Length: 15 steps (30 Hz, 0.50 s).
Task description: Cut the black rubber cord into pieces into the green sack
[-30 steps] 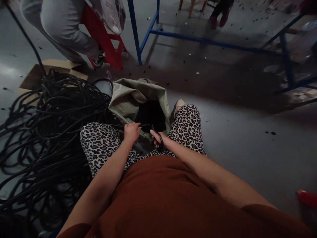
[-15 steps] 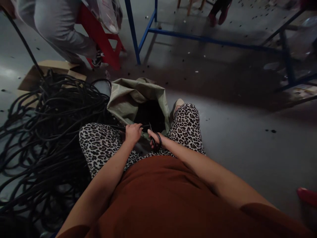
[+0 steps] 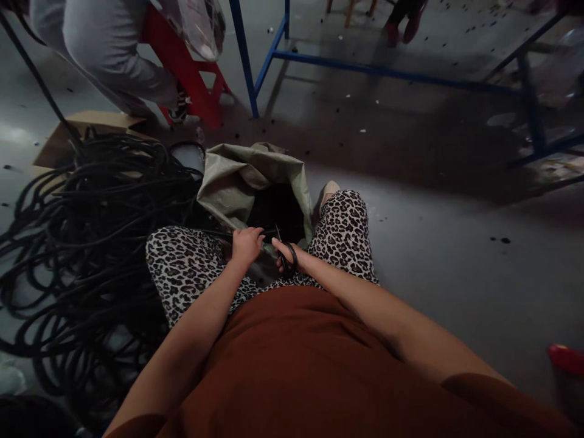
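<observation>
The left hand [image 3: 245, 244] is closed around a black cable [image 3: 214, 233] that runs in from the cable heap [image 3: 86, 243] on the floor at the person's left. The right hand [image 3: 285, 255] grips black scissors [image 3: 283, 254], fingers through the loops; the blades point up toward the cable end and seem slightly parted, though the light is too dim to be sure. Both hands sit close together above the lap, just at the dark mouth of a green sack [image 3: 246, 182] standing between the knees. Beyond stand a blue frame [image 3: 365, 67], a red stool [image 3: 191, 73] and another person's leg [image 3: 114, 55].
</observation>
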{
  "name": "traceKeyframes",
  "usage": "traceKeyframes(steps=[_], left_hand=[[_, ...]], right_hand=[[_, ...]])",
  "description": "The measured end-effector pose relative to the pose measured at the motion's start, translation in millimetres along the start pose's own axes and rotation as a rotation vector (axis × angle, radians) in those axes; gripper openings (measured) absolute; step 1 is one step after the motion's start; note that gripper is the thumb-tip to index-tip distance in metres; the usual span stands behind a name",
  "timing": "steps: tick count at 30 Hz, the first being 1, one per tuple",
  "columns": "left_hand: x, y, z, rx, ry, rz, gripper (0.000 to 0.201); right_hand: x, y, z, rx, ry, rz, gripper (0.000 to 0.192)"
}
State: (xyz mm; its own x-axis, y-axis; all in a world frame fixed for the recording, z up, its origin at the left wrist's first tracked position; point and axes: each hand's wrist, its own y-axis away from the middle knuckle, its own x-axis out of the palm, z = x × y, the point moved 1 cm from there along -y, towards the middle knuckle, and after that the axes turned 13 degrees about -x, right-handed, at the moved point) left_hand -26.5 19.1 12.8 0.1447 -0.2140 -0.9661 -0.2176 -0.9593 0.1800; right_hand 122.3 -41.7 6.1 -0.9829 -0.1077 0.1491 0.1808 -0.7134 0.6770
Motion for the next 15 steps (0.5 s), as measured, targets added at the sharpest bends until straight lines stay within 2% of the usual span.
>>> traceKeyframes(steps=[9, 15], left_hand=[[1.4, 0.1, -0.2, -0.018, -0.001, 0.01, 0.032], [1.4, -0.6, -0.3, 0.018, 0.015, 0.035, 0.032]], right_hand=[[-0.2, -0.4, -0.5, -0.007, 0.014, 0.013, 0.057], [-0.2, 0.3, 1.4, 0.013, -0.002, 0.006, 0.058]])
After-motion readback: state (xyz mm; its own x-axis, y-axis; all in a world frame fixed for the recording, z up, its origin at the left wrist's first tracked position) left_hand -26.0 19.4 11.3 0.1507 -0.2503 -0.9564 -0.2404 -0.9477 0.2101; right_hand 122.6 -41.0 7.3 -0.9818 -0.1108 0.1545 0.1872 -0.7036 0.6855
